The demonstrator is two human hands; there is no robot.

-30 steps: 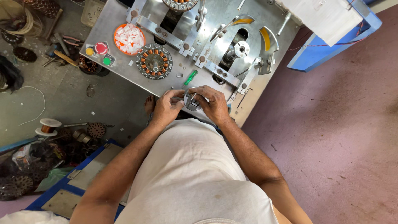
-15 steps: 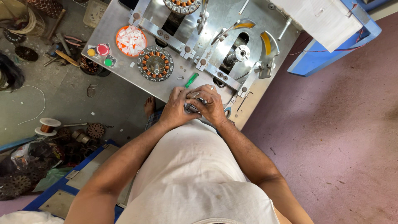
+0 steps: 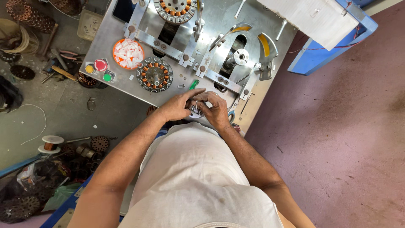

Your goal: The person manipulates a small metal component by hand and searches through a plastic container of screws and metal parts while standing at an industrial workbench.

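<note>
Two hands (image 3: 179,107), three buttons (image 3: 100,65)

small metal part (image 3: 195,109) mostly hidden by hands

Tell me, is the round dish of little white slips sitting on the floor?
No, the orange dish of white slips rests on the metal worktop, beside the coloured buttons and the copper-wound ring.
</note>
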